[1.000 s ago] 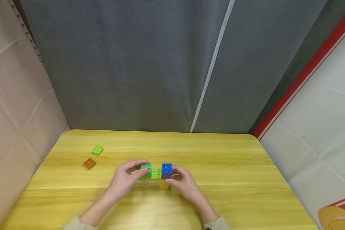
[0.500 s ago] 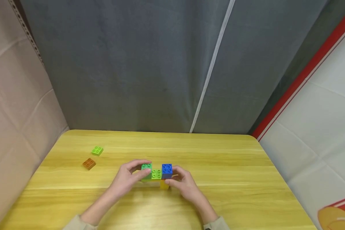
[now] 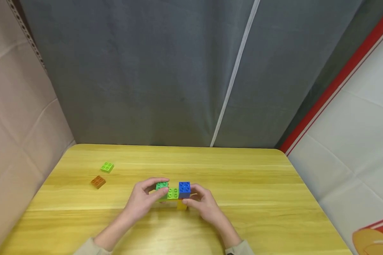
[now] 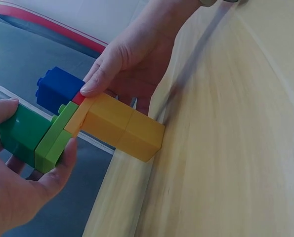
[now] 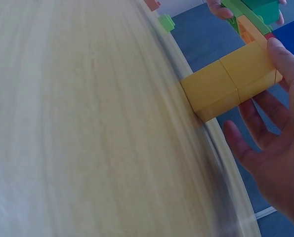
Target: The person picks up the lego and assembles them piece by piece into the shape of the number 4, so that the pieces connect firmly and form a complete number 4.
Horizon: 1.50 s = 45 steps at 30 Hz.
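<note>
A structure of toy building bricks stands on the table before me. Its base is a stack of yellow bricks [image 5: 218, 81], upright on the wood. Above them come a thin orange brick [image 4: 79, 116], a bit of red brick [image 4: 78, 98] and a blue brick [image 3: 184, 190]. A lime-green brick [image 3: 173, 193] juts leftward off the stack, with a darker green brick [image 4: 23, 134] on its outer end. My left hand [image 3: 142, 198] pinches the green and lime bricks at that end. My right hand [image 3: 205, 202] grips the stack, its thumb near the red and upper yellow bricks.
Two loose bricks, one lime [image 3: 107, 167] and one brown-orange [image 3: 98, 182], lie apart at the table's left. A grey curtain [image 3: 146, 78] hangs behind the wooden table [image 3: 242, 173], with pale cloth walls at both sides.
My left thumb and forefinger have shifted slightly to the right over the green brick. The right hand keeps its hold, and the structure stays almost in place.
</note>
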### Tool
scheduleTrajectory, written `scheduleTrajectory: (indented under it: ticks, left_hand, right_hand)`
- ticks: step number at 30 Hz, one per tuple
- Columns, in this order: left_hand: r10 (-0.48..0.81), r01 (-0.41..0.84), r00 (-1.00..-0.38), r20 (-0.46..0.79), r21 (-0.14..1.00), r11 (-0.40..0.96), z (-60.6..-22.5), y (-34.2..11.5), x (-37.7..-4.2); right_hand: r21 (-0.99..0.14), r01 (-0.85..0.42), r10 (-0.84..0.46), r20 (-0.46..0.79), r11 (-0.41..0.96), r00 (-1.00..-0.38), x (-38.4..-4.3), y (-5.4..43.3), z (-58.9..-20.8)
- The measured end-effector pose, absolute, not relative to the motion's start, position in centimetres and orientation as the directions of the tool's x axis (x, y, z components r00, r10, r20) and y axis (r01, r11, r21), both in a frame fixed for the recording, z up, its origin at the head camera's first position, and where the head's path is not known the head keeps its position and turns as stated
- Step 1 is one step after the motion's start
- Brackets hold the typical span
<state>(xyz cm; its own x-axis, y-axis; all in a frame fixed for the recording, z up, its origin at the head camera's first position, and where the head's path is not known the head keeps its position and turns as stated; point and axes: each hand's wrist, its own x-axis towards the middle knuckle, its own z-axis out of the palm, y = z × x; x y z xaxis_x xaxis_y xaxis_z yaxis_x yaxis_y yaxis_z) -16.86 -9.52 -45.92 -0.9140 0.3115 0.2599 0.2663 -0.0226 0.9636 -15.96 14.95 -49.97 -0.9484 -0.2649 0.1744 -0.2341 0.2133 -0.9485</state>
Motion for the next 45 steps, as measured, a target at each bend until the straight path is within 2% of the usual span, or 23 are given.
scheduleTrajectory:
  ticks: [8, 26, 35, 45]
  left_hand:
    - [0.311, 0.293, -0.906, 0.288, 0.956, -0.032, -46.0, -9.5, -16.9]
    - [0.292, 0.209, -0.936, 0.196, 0.978, 0.015, -45.9, -9.4, -16.7]
    - [0.373, 0.189, -0.919, 0.124, 0.971, 0.144, -45.3, -10.7, -17.0]
    - [0.321, 0.303, -0.917, 0.236, 0.937, 0.176, -44.5, -14.2, -17.7]
  right_hand:
    - [-0.949, -0.238, -0.265, 0.18, 0.207, -0.947, -15.9, 15.0, -49.9]
    - [-0.956, -0.221, -0.267, 0.165, 0.195, -0.949, -16.0, 15.0, -50.2]
    - [-0.956, -0.231, -0.275, 0.176, 0.181, -0.945, -16.1, 14.9, -50.6]
    - [-0.96, -0.196, -0.26, 0.14, 0.202, -0.955, -16.1, 15.0, -50.4]
